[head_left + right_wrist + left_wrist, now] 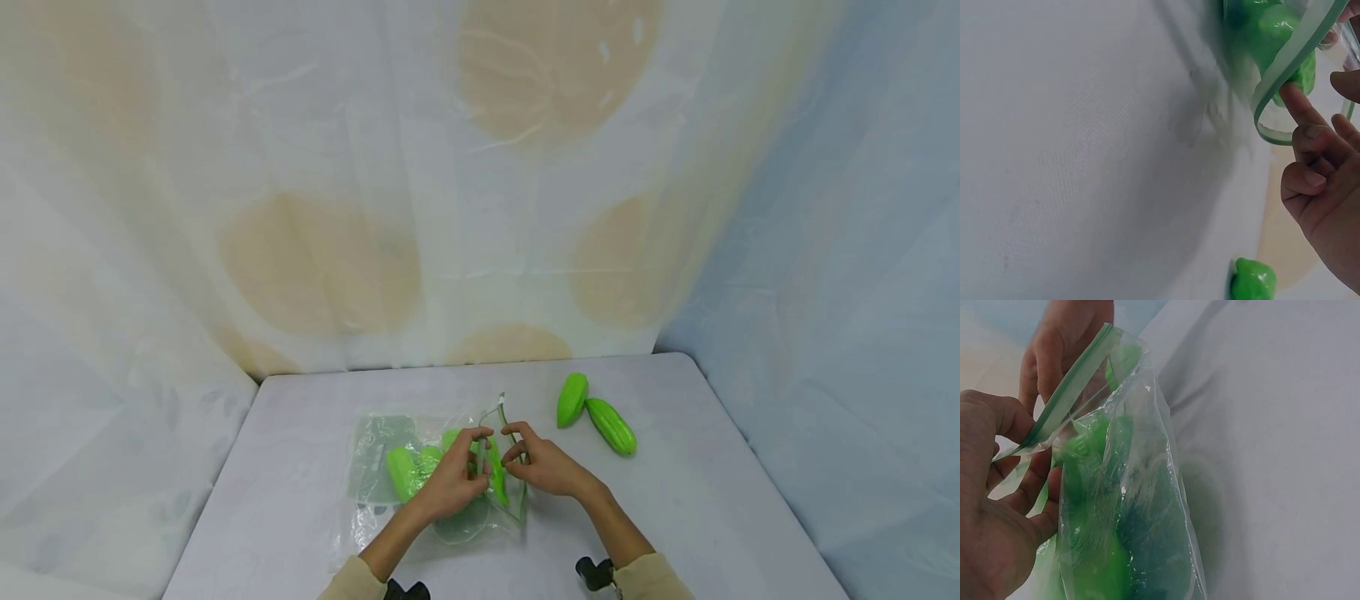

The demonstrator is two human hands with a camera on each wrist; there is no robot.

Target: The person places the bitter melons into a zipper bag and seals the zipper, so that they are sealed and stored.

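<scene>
A clear zip bag (461, 527) with a green zip strip (1060, 403) lies in the middle of the table, its mouth raised and gaping to the right. Inside are several bright green vegetables (403, 473), partly blurred by the plastic. My left hand (453, 479) pinches the bag's rim between thumb and fingers, other fingers resting against the plastic. At the mouth, my right hand (551, 467) has one finger (1300, 106) reaching past the strip, its tip overlapping a green vegetable (1275, 37) in the right wrist view. Its remaining fingers are loosely bent.
Two long green vegetables (612, 427) (572, 400) lie on the white table (697, 517) to the right of the bag, ends nearly meeting. Patterned curtains (510, 250) hang behind the table and along both sides.
</scene>
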